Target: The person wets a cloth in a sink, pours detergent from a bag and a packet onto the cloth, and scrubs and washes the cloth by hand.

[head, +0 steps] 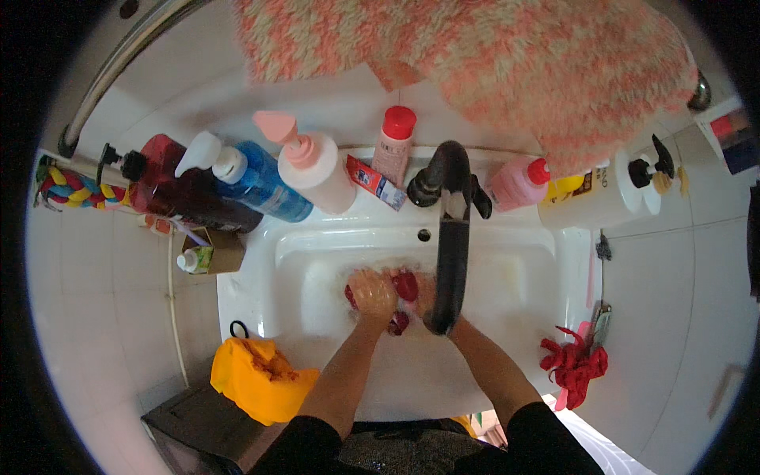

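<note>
Both hands are low in a white washbasin [504,356] filled with cloudy, foamy water. My left hand [374,295] grips a wet dark red cloth [406,286], its back turned up and wet. Folds of the cloth bulge on either side of that hand and near its wrist. My right hand [424,291] holds the cloth from the other side, partly hidden behind the black tap [453,267]. The tap's spout arches over the basin and across my right wrist. Foam and water cover the fingertips.
Along the back ledge stand a blue pump bottle [267,184], a white pump bottle [320,178], toothpaste [374,181] and a pink bottle [516,187]. Yellow cloth [258,377] lies at the left rim, red cloth [573,362] at the right. A fluffy towel [534,65] hangs above.
</note>
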`<state>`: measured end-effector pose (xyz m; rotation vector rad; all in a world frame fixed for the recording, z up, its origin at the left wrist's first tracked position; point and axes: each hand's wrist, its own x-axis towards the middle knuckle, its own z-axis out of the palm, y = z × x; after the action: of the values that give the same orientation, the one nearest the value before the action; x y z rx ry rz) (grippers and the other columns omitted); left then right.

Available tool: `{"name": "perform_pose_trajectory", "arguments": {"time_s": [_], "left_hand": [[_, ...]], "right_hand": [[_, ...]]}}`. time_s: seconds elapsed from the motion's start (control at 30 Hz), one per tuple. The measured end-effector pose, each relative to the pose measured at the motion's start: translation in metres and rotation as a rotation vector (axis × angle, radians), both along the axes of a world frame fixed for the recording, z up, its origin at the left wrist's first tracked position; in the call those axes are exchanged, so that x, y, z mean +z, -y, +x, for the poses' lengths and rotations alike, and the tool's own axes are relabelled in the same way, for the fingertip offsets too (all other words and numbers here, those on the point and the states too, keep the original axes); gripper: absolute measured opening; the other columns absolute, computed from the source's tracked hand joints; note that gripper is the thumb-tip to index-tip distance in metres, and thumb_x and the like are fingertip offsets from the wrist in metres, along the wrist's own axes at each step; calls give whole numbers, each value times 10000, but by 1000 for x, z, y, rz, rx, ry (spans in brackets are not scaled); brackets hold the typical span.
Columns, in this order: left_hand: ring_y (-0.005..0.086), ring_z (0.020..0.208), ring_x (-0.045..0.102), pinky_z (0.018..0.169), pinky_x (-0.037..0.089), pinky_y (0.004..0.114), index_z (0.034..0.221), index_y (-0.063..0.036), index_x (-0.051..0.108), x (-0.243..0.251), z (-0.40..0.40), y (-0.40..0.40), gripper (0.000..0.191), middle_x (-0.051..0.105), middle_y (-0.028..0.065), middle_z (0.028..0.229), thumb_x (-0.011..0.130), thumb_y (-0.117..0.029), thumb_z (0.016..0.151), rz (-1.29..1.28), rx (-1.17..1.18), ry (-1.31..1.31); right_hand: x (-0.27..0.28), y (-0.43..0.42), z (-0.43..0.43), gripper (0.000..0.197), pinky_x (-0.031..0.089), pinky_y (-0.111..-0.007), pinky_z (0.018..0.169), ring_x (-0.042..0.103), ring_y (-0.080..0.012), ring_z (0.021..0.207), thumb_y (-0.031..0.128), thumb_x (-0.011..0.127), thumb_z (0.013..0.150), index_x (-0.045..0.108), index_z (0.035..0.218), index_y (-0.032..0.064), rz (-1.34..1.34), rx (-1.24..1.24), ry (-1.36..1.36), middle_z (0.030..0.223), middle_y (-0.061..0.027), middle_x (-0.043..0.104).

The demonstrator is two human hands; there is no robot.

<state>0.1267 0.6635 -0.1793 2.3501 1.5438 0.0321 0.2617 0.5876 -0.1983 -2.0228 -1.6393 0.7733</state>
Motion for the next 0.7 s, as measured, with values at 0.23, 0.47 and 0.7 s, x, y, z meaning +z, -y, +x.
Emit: {"name": "perform_pose_trajectory", "arguments": {"time_s": [0.23,0.47,0.7], "left_hand": [[296,827,468,787,328,450,934,-42,586,73,-2,8,278,509,115,753,573,-291,812,-448,686,1211],[349,1045,421,802,323,543,1053,-137,575,46,0,51,385,462,176,1129,588,-381,755,307,6,158],[336,894,470,806,328,474,826,-30,544,-36,7,24,281,515,198,883,536,-307,784,-58,-248,-79]], "right_hand": [[108,35,-14,626,231,-517,903,376,-336,1059,263,721,598,444,1111,38,262,131,163,1093,-164,394],[48,49,-30,612,270,-553,888,369,-377,1062,336,618,692,413,1173,17,188,-10,457,1245,-206,334],[-6,15,14,444,358,-444,748,449,-338,909,287,613,714,463,1017,-1,51,-7,120,945,-218,450]]}}
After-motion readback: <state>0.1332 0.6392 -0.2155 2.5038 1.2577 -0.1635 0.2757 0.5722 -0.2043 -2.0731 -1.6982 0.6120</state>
